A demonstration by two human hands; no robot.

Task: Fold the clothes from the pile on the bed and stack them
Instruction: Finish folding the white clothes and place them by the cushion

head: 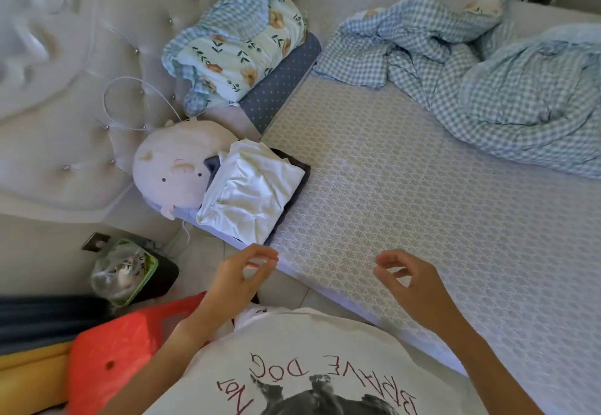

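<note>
At bed edge: left hand [242, 273], right hand [408, 279] loosely curled, empty.
Risk: folded white cloth stack [252, 191] overhangs; a nudge could topple it.

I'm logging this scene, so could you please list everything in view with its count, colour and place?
Folded clothes stack: one, white on dark, bed's near-left corner.
Plush pig: one, pale pink, left of stack.
Checked quilt: one, blue-white, crumpled at far right.
Floral pillow: one, blue with orange flowers, by the headboard.
Headboard: one, beige, tufted, left.
Mattress: one, grey patterned, centre.
Red bag: one, lower left.
Left hand: empty, open.
Right hand: empty, open.
</note>
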